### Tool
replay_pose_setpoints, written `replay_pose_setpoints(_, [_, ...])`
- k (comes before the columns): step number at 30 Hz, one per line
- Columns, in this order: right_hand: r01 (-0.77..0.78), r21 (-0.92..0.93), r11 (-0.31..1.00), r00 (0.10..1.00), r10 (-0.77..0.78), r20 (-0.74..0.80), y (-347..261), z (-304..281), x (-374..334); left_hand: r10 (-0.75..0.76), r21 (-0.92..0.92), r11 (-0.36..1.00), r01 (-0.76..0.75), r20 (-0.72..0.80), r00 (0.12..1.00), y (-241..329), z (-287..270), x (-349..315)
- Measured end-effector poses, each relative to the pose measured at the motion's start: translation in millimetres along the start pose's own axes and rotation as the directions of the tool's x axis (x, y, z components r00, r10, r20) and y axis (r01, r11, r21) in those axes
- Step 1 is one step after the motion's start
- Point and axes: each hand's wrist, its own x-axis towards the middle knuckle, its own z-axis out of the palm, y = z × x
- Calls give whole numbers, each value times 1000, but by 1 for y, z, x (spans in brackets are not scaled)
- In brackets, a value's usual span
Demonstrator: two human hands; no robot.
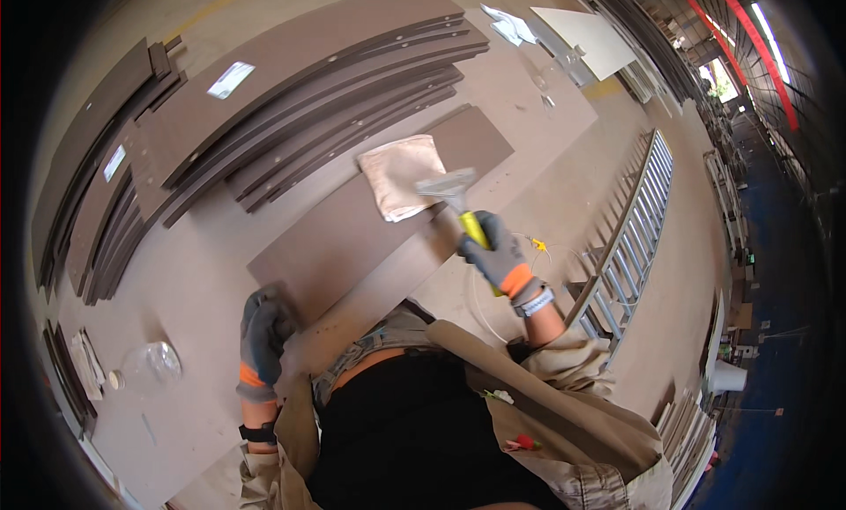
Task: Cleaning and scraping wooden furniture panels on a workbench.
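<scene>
My right hand, in a grey and orange work glove, is closed round the yellow-green handle of a scraper. The scraper's wide pale blade is smeared by motion near the far end of a narrow brown board. This board slants across in front of my body. At its near left end my left hand, gloved alike, grips the edge; its fingertips are partly blurred. Just beyond lies a flat brown panel, with a folded pinkish cloth resting on it.
Stacks of brown boards lie at the far left. A clear plastic jug stands at the left, with another clear bottle at the far right. A metal roller conveyor runs along the right, near a thin cable with a yellow connector.
</scene>
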Motion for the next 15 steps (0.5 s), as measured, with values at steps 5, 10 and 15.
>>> replay_pose_setpoints(5, [-203,-39,978,974,198,-107,18,-118,34,393,856,335,-393,252,884,-27,104,99])
replay_pose_setpoints(10, [138,-484,864,988,-155,5,103,-219,96,279,968,54,-247,223,934,-35,212,165])
replay_pose_setpoints(15, [-66,-689,721,910,328,255,65,-252,167,404,986,11,-168,150,902,-65,231,191])
